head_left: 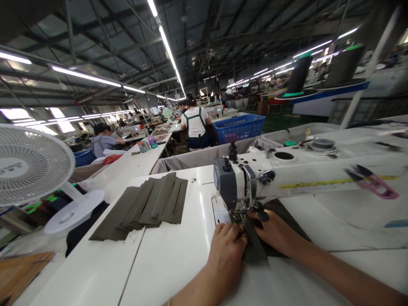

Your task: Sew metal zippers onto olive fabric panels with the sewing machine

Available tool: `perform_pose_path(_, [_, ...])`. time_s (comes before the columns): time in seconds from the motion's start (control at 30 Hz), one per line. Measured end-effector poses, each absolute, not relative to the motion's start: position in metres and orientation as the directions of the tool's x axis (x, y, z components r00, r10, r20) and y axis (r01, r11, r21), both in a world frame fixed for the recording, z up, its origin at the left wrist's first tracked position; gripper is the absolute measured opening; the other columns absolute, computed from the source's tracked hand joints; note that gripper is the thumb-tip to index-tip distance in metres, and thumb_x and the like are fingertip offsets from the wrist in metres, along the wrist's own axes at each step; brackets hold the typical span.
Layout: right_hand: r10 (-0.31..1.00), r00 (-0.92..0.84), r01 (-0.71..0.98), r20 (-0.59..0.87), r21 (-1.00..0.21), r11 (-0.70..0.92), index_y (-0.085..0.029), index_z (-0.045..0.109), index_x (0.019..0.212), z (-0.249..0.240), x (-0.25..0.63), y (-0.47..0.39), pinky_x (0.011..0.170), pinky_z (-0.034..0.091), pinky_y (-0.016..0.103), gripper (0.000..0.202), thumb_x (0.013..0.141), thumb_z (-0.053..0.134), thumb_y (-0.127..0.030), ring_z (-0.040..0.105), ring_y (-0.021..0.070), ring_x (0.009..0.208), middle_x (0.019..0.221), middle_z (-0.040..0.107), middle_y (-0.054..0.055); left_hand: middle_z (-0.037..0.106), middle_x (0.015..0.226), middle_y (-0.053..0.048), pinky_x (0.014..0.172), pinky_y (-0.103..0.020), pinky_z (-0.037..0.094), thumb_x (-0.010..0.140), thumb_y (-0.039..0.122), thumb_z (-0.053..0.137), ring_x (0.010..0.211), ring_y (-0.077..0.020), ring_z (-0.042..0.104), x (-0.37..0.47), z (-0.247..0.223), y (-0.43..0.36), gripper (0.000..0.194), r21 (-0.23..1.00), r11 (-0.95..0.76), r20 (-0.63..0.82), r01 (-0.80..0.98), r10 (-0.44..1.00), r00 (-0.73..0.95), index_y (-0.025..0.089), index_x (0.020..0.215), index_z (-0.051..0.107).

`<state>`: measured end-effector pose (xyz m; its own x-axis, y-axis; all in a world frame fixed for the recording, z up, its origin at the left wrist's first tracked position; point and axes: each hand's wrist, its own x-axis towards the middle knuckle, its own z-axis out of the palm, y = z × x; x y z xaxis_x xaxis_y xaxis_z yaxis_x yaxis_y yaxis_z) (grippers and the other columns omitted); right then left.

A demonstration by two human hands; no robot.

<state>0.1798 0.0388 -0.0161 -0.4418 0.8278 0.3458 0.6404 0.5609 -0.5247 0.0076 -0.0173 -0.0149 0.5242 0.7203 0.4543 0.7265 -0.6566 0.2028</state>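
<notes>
A dark olive fabric piece (256, 246) lies under the needle area of a white and grey sewing machine (227, 182). On its left edge, close to the presser foot, my left hand (228, 246) has its fingers curled and pressed down on the cloth. My right hand (270, 229) reaches in from the right, its fingers on the same cloth beside the needle; the fingertips are partly hidden by the machine head. More dark fabric (287, 216) spreads behind my right wrist. Left of the machine lies a fanned stack of olive fabric pieces (146, 204).
A white fan (73, 197) stands at the left. Pink-handled thread snips (379, 185) rest on the machine arm near a yellow measuring tape (318, 184). Beyond are a blue crate (239, 127), large thread cones (299, 74) and two seated people at other tables.
</notes>
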Motion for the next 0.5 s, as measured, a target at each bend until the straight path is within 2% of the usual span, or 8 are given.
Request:
perform_pose_path(0.1, [0.835, -0.415, 0.665, 0.36, -0.506, 0.549, -0.019, 0.059, 0.067, -0.021, 0.179, 0.04, 0.058, 0.048, 0.027, 0.02, 0.074, 0.042, -0.013, 0.061, 0.0181, 0.062, 0.069, 0.066, 0.004, 0.062, 0.091, -0.005, 0.075, -0.033, 0.044, 0.085, 0.015, 0.053, 0.085, -0.0189, 0.055, 0.008, -0.012, -0.016, 0.01, 0.174, -0.671, 0.39, 0.721, 0.719, 0.575, 0.017, 0.092, 0.06])
perform_pose_path(0.23, [0.855, -0.351, 0.73, 0.383, -0.46, 0.505, -0.017, 0.059, 0.071, -0.03, 0.179, 0.04, 0.062, 0.047, 0.032, 0.022, 0.077, 0.038, -0.014, 0.061, 0.0215, 0.066, 0.072, 0.065, 0.008, 0.062, 0.087, -0.005, 0.074, -0.034, 0.044, 0.085, 0.017, 0.052, 0.081, -0.0186, 0.055, 0.008, -0.005, -0.015, 0.008, 0.154, -0.676, 0.291, 0.721, 0.728, 0.621, 0.016, 0.085, 0.06])
perform_pose_path(0.37, [0.857, -0.359, 0.744, 0.371, -0.44, 0.502, -0.018, 0.059, 0.075, -0.031, 0.182, 0.04, 0.069, 0.047, 0.031, 0.02, 0.079, 0.039, -0.015, 0.061, 0.0211, 0.074, 0.078, 0.065, 0.008, 0.062, 0.093, -0.007, 0.077, -0.035, 0.044, 0.085, 0.014, 0.049, 0.085, -0.0204, 0.055, 0.009, 0.0, -0.015, 0.012, 0.179, -0.679, 0.31, 0.712, 0.726, 0.614, 0.014, 0.09, 0.06])
perform_pose_path(0.5, [0.851, -0.385, 0.771, 0.357, -0.383, 0.509, -0.018, 0.059, 0.072, -0.025, 0.185, 0.04, 0.067, 0.045, 0.028, 0.019, 0.08, 0.042, -0.016, 0.061, 0.0187, 0.071, 0.076, 0.065, 0.006, 0.061, 0.101, -0.009, 0.082, -0.036, 0.044, 0.087, 0.013, 0.043, 0.094, -0.0213, 0.054, 0.01, 0.0, -0.015, 0.018, 0.203, -0.696, 0.328, 0.689, 0.711, 0.622, 0.013, 0.097, 0.058])
